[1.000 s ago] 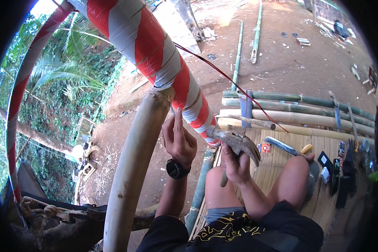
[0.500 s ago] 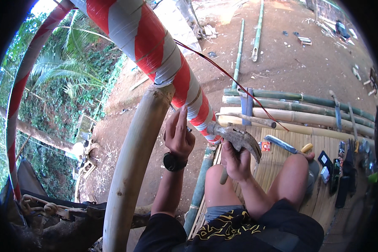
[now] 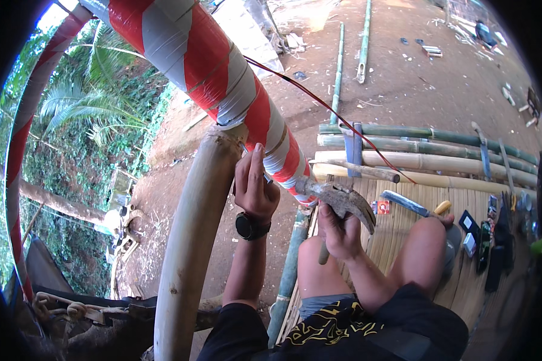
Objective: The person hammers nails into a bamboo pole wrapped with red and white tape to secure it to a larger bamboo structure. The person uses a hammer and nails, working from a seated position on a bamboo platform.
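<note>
My right hand [image 3: 342,237] is closed around a claw hammer [image 3: 348,203], its head level with my knuckles and its handle end showing below my fist. My left hand [image 3: 256,188], with a dark watch on the wrist, is closed beside the upper end of a thick pale wooden pole [image 3: 190,240]. A small dark bit shows at its fingers, too little to name. Just past both hands slants a large post [image 3: 223,69] wrapped in red and white-grey tape. The pole's top meets this post.
A bamboo-slat platform [image 3: 397,234] lies under my legs, with bamboo poles [image 3: 427,150] along its far side. A long blade [image 3: 405,203] lies there, other small items at the right. A thin red cord [image 3: 319,99] runs down from the post. Bare ground lies beyond.
My left hand has shifted slightly and sits closer to the pole's top. The view has moved a little; the hammer stays in my right hand in about the same place.
</note>
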`<state>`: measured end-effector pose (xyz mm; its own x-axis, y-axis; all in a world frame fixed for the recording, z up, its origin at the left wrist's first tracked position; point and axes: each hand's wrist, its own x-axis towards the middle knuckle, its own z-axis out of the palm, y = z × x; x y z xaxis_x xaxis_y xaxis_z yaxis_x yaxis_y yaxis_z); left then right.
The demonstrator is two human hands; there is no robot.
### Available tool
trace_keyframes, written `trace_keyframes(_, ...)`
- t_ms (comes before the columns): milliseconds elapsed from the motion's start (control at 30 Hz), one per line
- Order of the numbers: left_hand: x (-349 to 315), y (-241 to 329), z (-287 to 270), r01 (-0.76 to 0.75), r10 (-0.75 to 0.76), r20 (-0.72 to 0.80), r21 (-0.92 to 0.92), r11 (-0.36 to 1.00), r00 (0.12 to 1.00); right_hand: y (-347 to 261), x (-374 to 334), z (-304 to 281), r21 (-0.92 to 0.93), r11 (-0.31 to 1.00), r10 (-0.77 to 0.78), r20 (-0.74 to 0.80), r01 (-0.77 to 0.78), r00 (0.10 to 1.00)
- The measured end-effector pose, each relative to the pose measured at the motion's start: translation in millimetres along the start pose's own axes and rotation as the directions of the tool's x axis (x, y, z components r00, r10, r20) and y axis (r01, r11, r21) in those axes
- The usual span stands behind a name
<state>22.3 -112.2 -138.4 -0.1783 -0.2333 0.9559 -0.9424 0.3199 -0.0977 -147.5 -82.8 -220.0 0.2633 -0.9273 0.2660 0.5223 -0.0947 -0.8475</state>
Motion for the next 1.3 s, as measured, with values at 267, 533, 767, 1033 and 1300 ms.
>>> trace_keyframes(267,4.2,-5.0,1.8,0.009,-0.008,0.012,-0.034,0.999,1.000,5.0,-3.1,11.7,-0.097,0.983,-0.154,0.037,0.157,0.987)
trace_keyframes(533,0.3,-5.8,2.9,0.069,-0.067,0.028,-0.082,0.994,0.997,-37.5,32.2,40.2,-0.404,0.532,-0.745,0.196,0.744,0.638)
trace_keyframes(767,-1.2,0.9,-0.5,0.115,-0.111,0.038,-0.104,0.988,0.993,-16.3,13.9,30.6,-0.541,0.600,-0.591,0.197,0.589,0.782)
trace_keyframes(1033,10.8,0.4,-4.1,0.127,-0.120,0.056,-0.135,0.983,0.991,-10.3,7.9,26.9,-0.384,0.812,-0.430,0.115,0.440,0.895)
trace_keyframes(1300,7.9,-3.7,1.7,0.092,-0.088,0.037,-0.115,0.989,0.995,-21.7,16.1,31.5,-0.479,0.675,-0.553,0.175,0.561,0.814)
